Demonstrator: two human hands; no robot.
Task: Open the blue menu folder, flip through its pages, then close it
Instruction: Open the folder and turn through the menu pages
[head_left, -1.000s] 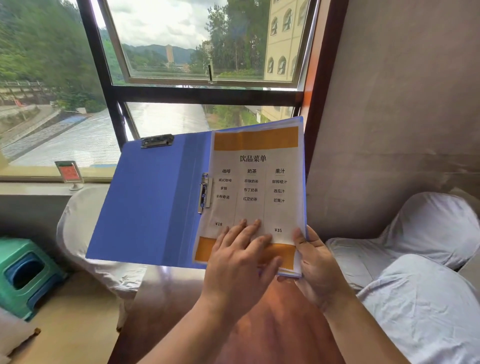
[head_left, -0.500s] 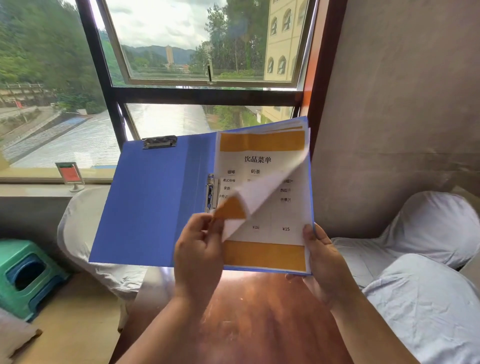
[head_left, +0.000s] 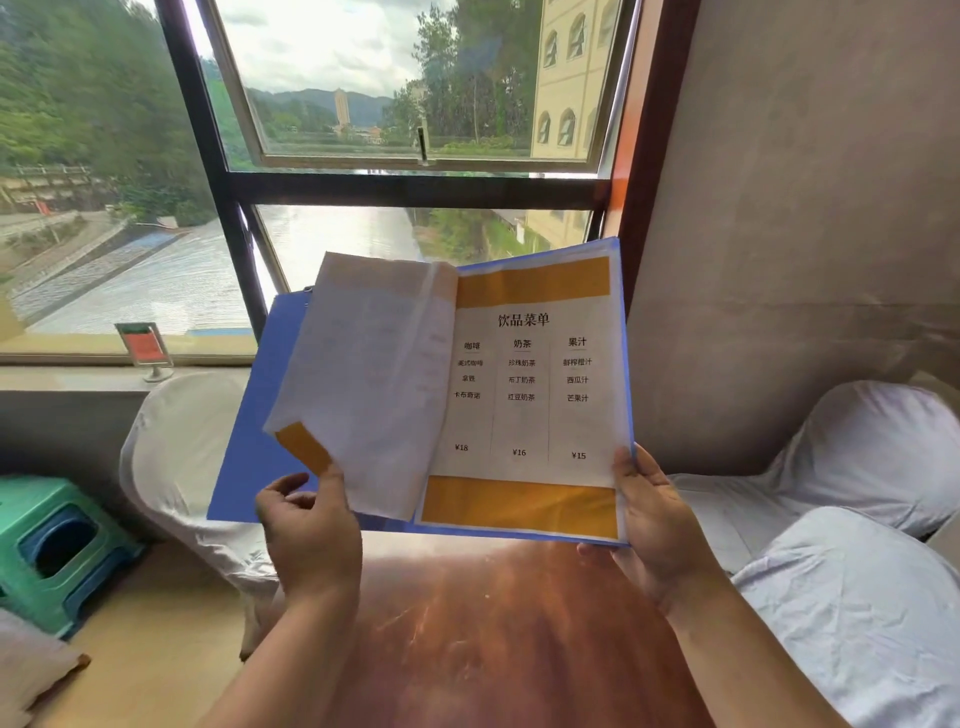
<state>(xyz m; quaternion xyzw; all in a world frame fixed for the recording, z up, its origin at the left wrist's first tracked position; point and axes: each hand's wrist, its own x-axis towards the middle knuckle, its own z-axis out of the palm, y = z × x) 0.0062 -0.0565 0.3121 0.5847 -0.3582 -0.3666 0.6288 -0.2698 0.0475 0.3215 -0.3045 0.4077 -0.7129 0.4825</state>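
Observation:
The blue menu folder (head_left: 244, 467) is held open in the air above a reddish-brown table (head_left: 493, 623). My left hand (head_left: 311, 530) pinches the lower corner of a turned page (head_left: 369, 389), which lies over the folder's left half with its blank back up. A second menu page (head_left: 524, 395) with orange bands and black print shows on the right half. My right hand (head_left: 654, 519) grips the folder's lower right edge, thumb on the page.
A big window (head_left: 363, 156) fills the back. White-covered chairs stand at left (head_left: 176, 467) and right (head_left: 857, 467). A green stool (head_left: 57, 545) sits on the floor at left. A small sign stand (head_left: 145, 351) is on the sill.
My left hand lifted the top page by its lower corner and swung it leftward over the inside cover, exposing the following page. My right hand kept its hold.

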